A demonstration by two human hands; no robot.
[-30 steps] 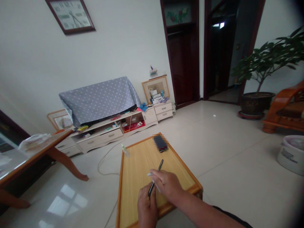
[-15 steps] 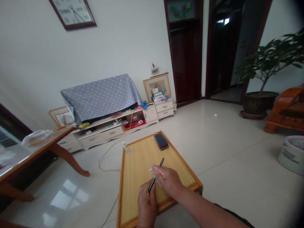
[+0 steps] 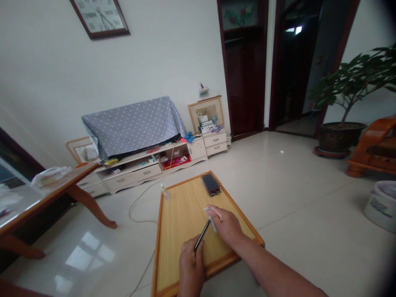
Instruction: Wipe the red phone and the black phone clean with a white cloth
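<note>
A slim black pen slants up and away over the wooden table, its near end in my left hand, which is closed around it. At the far end, my right hand is closed on a small white cloth or tissue, pressed about the pen. The pen's far tip is hidden by the cloth and fingers. Beyond the hands, a dark, pixelated phone-like object lies at the table's far right corner. Near the far left corner stands a small clear bottle with a greenish top.
The small table has a raised wooden rim. A larger table with plastic bags is on the left. A cable runs across the tiled floor. Further back are a white cabinet, a potted plant and a bucket.
My right hand has slid with the cloth along the pen, away from my left hand. The far tip, which stuck out before, is now covered. My left hand has barely moved.
</note>
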